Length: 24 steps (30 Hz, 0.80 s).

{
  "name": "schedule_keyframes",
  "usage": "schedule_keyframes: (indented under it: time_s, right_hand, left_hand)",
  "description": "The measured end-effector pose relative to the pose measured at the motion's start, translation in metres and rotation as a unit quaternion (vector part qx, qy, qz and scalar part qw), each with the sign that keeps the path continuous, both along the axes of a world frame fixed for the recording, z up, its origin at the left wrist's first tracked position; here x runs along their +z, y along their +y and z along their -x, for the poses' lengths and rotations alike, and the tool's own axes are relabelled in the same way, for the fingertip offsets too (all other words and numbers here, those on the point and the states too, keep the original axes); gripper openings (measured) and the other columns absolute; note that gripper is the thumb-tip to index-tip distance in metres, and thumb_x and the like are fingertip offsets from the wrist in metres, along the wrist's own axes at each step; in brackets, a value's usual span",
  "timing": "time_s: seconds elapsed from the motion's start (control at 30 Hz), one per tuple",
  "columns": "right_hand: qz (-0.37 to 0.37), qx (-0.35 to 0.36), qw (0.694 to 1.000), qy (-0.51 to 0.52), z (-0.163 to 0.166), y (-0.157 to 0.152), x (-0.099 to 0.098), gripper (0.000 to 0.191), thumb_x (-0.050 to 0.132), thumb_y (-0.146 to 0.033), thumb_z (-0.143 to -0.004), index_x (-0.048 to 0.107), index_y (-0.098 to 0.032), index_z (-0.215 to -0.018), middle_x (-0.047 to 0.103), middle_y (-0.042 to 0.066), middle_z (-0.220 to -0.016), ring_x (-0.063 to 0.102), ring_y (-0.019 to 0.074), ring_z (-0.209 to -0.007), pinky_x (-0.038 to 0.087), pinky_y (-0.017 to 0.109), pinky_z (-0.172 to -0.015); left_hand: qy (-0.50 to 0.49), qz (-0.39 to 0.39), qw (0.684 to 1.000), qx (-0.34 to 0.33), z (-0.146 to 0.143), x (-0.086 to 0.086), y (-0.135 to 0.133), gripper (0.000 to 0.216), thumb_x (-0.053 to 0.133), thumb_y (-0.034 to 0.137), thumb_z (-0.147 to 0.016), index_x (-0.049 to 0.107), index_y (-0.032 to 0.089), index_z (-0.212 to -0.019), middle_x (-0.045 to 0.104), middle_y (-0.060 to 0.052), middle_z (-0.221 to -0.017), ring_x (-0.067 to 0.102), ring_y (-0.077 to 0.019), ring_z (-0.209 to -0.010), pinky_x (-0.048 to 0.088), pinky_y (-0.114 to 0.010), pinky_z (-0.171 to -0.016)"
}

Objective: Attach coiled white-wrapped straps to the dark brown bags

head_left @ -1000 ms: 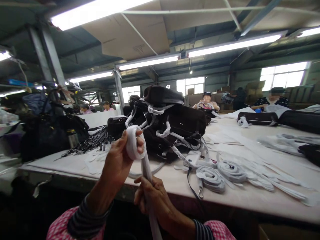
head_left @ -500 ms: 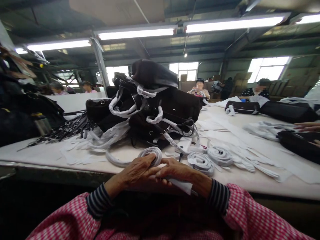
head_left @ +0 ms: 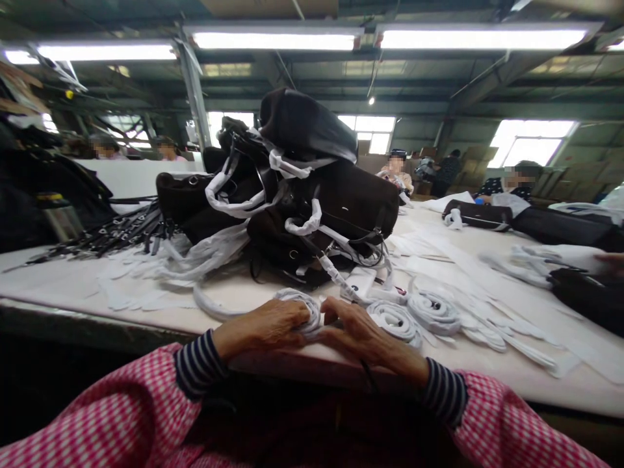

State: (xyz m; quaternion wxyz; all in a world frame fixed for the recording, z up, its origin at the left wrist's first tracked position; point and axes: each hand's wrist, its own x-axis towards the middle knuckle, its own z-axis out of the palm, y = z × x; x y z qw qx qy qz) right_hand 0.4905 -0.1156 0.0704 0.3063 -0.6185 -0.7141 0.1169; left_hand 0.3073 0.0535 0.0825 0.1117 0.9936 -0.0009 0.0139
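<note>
At the table's near edge lies a coil of white-wrapped strap [head_left: 295,298], its loose end curving off to the left. My left hand [head_left: 268,325] grips this coil, with the fingers bent over its near side. Close against the coil's right edge is my right hand [head_left: 363,335], its thumb and index finger apart; whether the fingertips touch the coil I cannot tell. Right of it lie two more coils, a nearer white coil [head_left: 394,320] and a farther white coil [head_left: 433,312]. Behind the hands rises a heap of black bags [head_left: 351,201] with white-wrapped handles.
Black straps with metal buckles [head_left: 127,231] lie piled at the left. Loose white strips [head_left: 517,335] cover the table [head_left: 526,383] on the right. Farther back are more black bags [head_left: 478,213]. At the right edge a co-worker's hand [head_left: 611,263] is by a black bag.
The white strip below my right hand is out of sight. My hands, overlapping before, have drawn apart, the right one moving right. The left hand stays at the coil; the view has tilted slightly.
</note>
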Motion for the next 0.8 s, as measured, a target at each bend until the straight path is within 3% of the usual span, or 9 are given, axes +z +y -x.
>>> schedule_keyframes:
  time_s: [0.13,0.23,0.3,0.4,0.53,0.67,0.8]
  right_hand:
    - [-0.064,0.008,0.991,-0.115,0.002,-0.002,-0.009,0.037,0.061,-0.034,-0.100,0.055,-0.022,-0.135,0.067,0.011,-0.117,0.062,0.0271,-0.109,0.049,0.041,-0.096]
    - [-0.066,0.014,0.983,-0.171,0.001,0.009,-0.021,0.027,0.061,-0.037,-0.100,0.062,-0.018,-0.120,0.069,0.011,-0.103,0.064,0.0267,-0.094,0.051,0.039,-0.082]
    - [-0.058,0.009,0.981,-0.185,0.003,0.017,-0.028,0.023,0.059,-0.039,-0.101,0.064,-0.018,-0.108,0.069,0.011,-0.095,0.064,0.0248,-0.085,0.049,0.037,-0.075]
    - [-0.051,0.008,0.981,-0.188,0.009,0.021,-0.034,0.021,0.060,-0.037,-0.100,0.065,-0.017,-0.106,0.069,0.010,-0.092,0.062,0.0230,-0.080,0.046,0.035,-0.072]
    - [-0.045,0.034,0.980,-0.193,0.011,0.017,-0.024,0.026,0.067,-0.035,-0.096,0.065,-0.017,-0.115,0.068,0.011,-0.101,0.060,0.0253,-0.093,0.046,0.036,-0.078]
    - [-0.034,0.071,0.974,-0.214,-0.002,0.015,-0.003,0.047,0.068,-0.039,-0.097,0.055,-0.022,-0.139,0.060,0.010,-0.118,0.053,0.0258,-0.108,0.045,0.036,-0.084]
    - [-0.009,0.121,0.966,-0.227,-0.010,0.028,0.007,0.038,0.064,-0.041,-0.100,0.061,-0.025,-0.134,0.054,0.008,-0.117,0.050,0.0227,-0.104,0.043,0.035,-0.085]
  left_hand:
    - [-0.001,-0.084,0.996,-0.019,-0.003,0.000,-0.002,0.026,0.055,0.001,-0.088,0.066,0.018,-0.104,0.068,-0.006,-0.110,0.061,-0.0218,-0.096,0.043,-0.031,-0.083]
    - [-0.036,-0.132,0.990,-0.019,0.002,-0.003,-0.003,0.028,0.052,-0.002,-0.088,0.065,0.017,-0.105,0.067,-0.008,-0.115,0.059,-0.0241,-0.104,0.044,-0.034,-0.088]
    - [-0.061,-0.124,0.990,-0.030,0.009,-0.002,-0.003,0.032,0.051,-0.001,-0.091,0.065,0.019,-0.110,0.067,-0.008,-0.119,0.058,-0.0245,-0.111,0.043,-0.035,-0.093]
    - [-0.070,-0.075,0.994,-0.043,0.022,0.003,-0.002,0.035,0.052,0.004,-0.093,0.066,0.024,-0.118,0.068,-0.005,-0.120,0.059,-0.0225,-0.111,0.044,-0.033,-0.095]
    - [-0.076,-0.045,0.996,-0.007,0.031,0.000,-0.002,0.029,0.059,0.015,-0.095,0.069,0.027,-0.120,0.069,-0.004,-0.118,0.061,-0.0232,-0.107,0.045,-0.032,-0.093]
    - [-0.062,-0.049,0.997,0.011,0.028,-0.004,-0.001,0.013,0.064,0.019,-0.095,0.072,0.023,-0.104,0.071,-0.004,-0.107,0.059,-0.0234,-0.102,0.043,-0.031,-0.088]
    - [-0.052,0.028,0.998,-0.023,0.028,0.008,0.010,0.014,0.060,0.022,-0.099,0.073,0.024,-0.104,0.072,-0.004,-0.106,0.060,-0.0213,-0.101,0.043,-0.029,-0.087]
